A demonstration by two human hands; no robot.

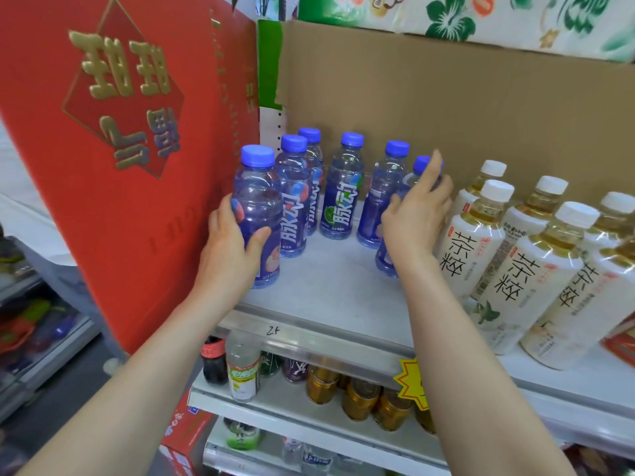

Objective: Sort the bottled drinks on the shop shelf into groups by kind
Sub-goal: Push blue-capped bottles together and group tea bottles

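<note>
Blue-capped bottles (345,187) grouped at left of shelf (330,290), white-capped tea bottles (481,235) packed at right. Left hand (230,242) wrapped around front-left blue bottle (256,214), thumb across label, base near shelf edge. Right hand (417,214) over rightmost blue bottle (409,207), fingers loosely curled around neck, beside tea. Cardboard (446,115) behind, red box (120,149) at left.
</note>
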